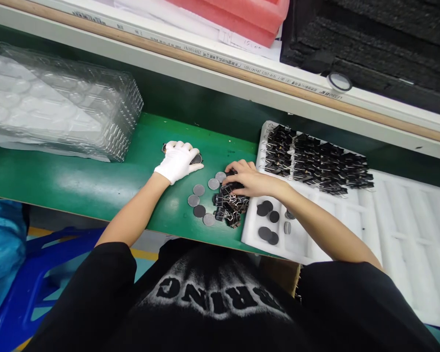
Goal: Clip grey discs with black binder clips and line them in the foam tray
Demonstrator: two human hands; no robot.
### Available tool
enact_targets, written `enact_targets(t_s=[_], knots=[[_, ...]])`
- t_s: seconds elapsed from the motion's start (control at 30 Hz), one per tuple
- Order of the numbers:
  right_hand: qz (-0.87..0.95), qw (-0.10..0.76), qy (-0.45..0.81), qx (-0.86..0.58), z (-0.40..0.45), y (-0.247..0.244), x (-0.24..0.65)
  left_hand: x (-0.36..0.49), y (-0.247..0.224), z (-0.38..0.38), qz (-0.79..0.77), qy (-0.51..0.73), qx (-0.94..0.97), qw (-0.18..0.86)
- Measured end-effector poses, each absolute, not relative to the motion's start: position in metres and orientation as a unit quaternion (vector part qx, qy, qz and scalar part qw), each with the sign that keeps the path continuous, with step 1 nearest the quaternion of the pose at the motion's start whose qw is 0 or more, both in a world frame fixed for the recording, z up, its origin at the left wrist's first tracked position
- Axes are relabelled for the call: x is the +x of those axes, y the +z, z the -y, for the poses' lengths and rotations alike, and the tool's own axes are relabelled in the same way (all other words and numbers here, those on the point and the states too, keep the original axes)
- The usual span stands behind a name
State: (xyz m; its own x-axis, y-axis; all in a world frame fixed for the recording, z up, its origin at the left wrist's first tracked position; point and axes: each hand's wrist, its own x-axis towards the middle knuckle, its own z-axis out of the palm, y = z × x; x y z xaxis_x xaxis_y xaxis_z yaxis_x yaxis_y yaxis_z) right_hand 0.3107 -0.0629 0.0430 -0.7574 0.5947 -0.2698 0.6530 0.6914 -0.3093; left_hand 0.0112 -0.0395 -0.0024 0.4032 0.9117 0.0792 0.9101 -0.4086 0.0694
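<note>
My left hand (178,160), in a white glove, rests on the green bench with its fingers bent over a dark, round-ended piece (197,159). Most of that piece is hidden beneath the glove. My bare right hand (244,177) reaches into a heap of black binder clips (231,205), thumb and fingers curled around clips at the top of the heap. Its fingertips are partly hidden. Between the hands lie several flat grey discs (193,200), and one darker disc (199,211) is among them.
Rows of black binder clips (315,159) stand on a white foam tray (399,210) at right. Dark discs (266,233) lie on its near left part. Stacked clear plastic trays (121,112) sit at left. A shelf edge (212,56) crosses behind; a blue stool (40,274) is below left.
</note>
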Motion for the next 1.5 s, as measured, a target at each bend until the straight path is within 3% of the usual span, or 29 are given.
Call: enact_targets(t_s=[0.3,0.53,0.77,1.07,1.5], knots=[[-0.921,-0.033,-0.203,0.331,0.018,0.051,0.293,0.012,0.0,0.038,-0.546,0.052,0.836,-0.011],[-0.912,0.024,-0.245,0.328,-0.05,0.04,0.242,0.01,0.0,0.04,-0.566,0.071,0.821,-0.016],[-0.727,-0.145,-0.19,0.643,-0.024,0.03,0.198,0.015,0.002,0.037,-0.559,0.046,0.828,-0.024],[-0.568,-0.273,-0.194,0.752,-0.051,-0.018,0.168,0.011,0.016,0.006,-0.515,0.003,0.857,-0.001],[-0.599,-0.277,-0.106,0.744,-0.043,-0.045,0.19,0.012,0.016,-0.028,-0.423,0.052,0.898,0.11]])
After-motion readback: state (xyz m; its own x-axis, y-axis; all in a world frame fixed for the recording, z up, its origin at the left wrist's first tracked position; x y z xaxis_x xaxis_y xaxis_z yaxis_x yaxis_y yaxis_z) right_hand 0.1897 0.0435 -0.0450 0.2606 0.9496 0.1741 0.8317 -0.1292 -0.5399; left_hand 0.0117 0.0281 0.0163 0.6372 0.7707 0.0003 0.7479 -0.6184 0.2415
